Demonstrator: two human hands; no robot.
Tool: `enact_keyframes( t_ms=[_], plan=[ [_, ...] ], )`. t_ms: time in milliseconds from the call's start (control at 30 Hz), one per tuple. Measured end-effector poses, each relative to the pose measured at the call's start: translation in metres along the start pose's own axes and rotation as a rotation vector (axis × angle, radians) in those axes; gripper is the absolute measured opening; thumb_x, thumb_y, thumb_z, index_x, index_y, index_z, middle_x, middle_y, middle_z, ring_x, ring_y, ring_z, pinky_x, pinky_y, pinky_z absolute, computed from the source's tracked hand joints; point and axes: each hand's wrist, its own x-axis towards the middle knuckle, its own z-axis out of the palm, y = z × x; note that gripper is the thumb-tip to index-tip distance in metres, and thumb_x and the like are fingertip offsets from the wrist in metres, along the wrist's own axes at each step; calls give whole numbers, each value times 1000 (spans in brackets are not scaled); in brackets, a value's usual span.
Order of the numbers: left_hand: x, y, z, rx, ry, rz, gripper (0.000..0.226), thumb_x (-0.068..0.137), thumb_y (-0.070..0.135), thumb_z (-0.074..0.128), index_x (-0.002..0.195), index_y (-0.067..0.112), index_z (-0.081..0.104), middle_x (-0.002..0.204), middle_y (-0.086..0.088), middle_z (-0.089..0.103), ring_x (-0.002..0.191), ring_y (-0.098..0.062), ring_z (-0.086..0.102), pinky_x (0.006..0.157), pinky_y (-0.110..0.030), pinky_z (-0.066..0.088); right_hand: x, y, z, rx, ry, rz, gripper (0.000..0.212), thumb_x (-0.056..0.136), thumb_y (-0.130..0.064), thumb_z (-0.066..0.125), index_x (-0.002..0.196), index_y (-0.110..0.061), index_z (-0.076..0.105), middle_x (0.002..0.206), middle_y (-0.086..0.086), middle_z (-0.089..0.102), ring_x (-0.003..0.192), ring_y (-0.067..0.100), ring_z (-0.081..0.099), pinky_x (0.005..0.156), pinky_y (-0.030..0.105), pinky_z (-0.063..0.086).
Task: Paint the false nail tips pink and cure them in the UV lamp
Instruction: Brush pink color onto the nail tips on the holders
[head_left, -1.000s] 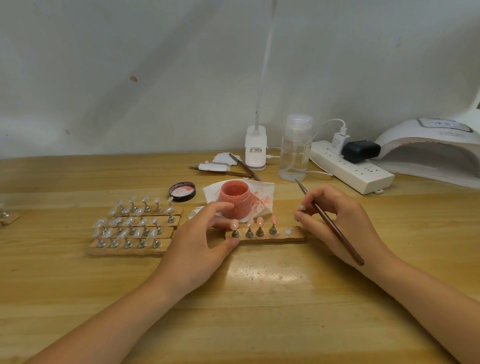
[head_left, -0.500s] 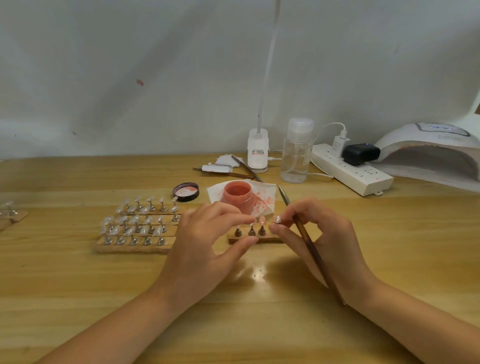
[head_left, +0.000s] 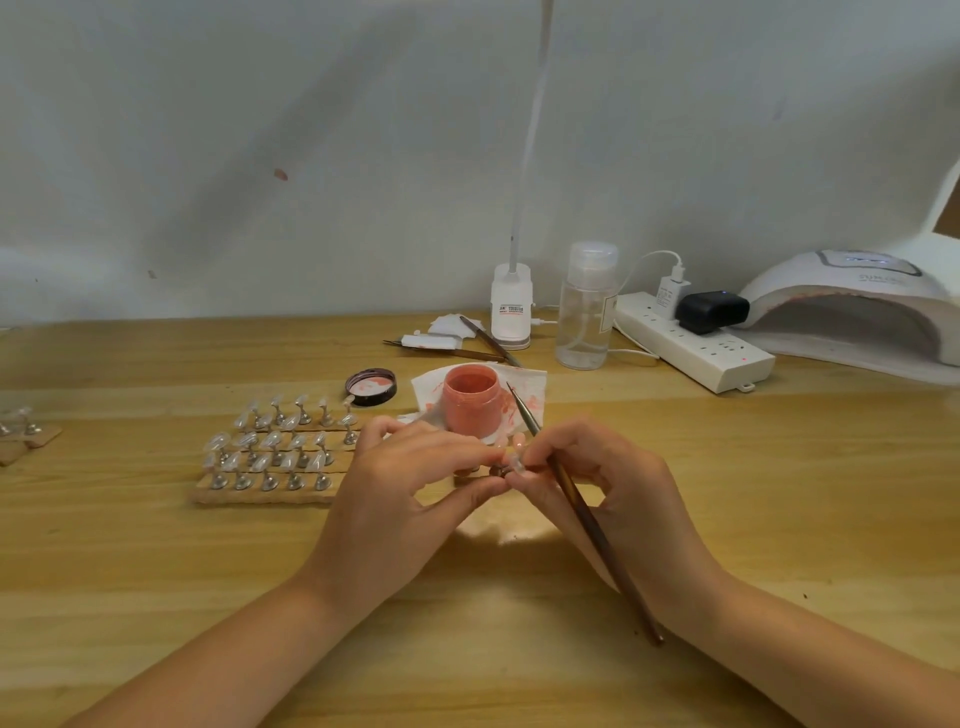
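While a few pink tips (head_left: 515, 440) show just above the meeting fingers at the centre of the view, the job looks to be in its early part; the board of unpainted tips (head_left: 270, 457) at nine o'clock from the hands is all clear, so most of the painting, by my reading, is left, and no curing of these has begun; the UV lamp (head_left: 862, 317) sits well apart at two o'clock with nothing visible in its mouth. The left hand (head_left: 410, 483) has its grip closed in a pinch at a small metal stand, and the right hand (head_left: 613, 483) pinches a clear tip (head_left: 516, 462) at the same spot while the brush (head_left: 587, 519) lies tucked along its fingers, bristle end pointing to twelve o'clock; whether the tip is being seated or lifted I cannot tell, and the wooden strip under the hands is mostly hidden. The open pink paint jar (head_left: 470, 400) stands on a stained tissue (head_left: 530, 387) just beyond the fingers at twelve o'clock, near enough to be knocked; its lid (head_left: 371, 386) lies at eleven o'clock. Further back on the surface (head_left: 156, 571) are a clear bottle (head_left: 584, 312), a white lamp base (head_left: 511, 312), spare brushes (head_left: 483, 343) and a power strip (head_left: 691, 348); the strip and its cables lie beside the route from the hands to the lamp.
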Motion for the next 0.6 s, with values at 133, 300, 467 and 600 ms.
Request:
enact_keyframes(
  t_ms=[133, 300, 467, 600],
  plan=[
    [1, 1, -1, -63, 87, -28, 23, 72, 34, 68, 94, 28, 67, 90, 22, 66, 82, 6, 60, 74, -30, 36, 1, -3, 0, 19, -41, -6, 18, 79, -22, 65, 94, -27, 57, 90, -25, 60, 88, -5, 63, 77, 9, 48],
    [3, 4, -1, -105, 140, -95, 27, 73, 27, 70, 99, 32, 63, 86, 30, 63, 76, 8, 57, 77, -33, 39, 5, -3, -4, -26, -10, -20, 17, 78, -25, 68, 91, -22, 58, 91, -15, 64, 86, 0, 64, 73, 16, 54],
    [6, 1, -3, -158, 184, -186, 22, 77, 25, 69, 91, 41, 62, 86, 38, 63, 89, 9, 59, 86, -33, 45, 26, -4, -15, 173, 75, 84, 20, 91, -30, 49, 83, -16, 60, 66, 1, 64, 61, 2, 60, 54, 13, 48],
    [5, -6, -2, -238, 203, -276, 30, 77, 9, 69, 85, 37, 64, 85, 37, 64, 86, 10, 60, 77, -7, 43, 53, -3, -23, 328, 224, 296, 44, 85, -47, 34, 70, -22, 66, 48, 1, 54, 43, 8, 48, 42, 13, 37]
  ],
)
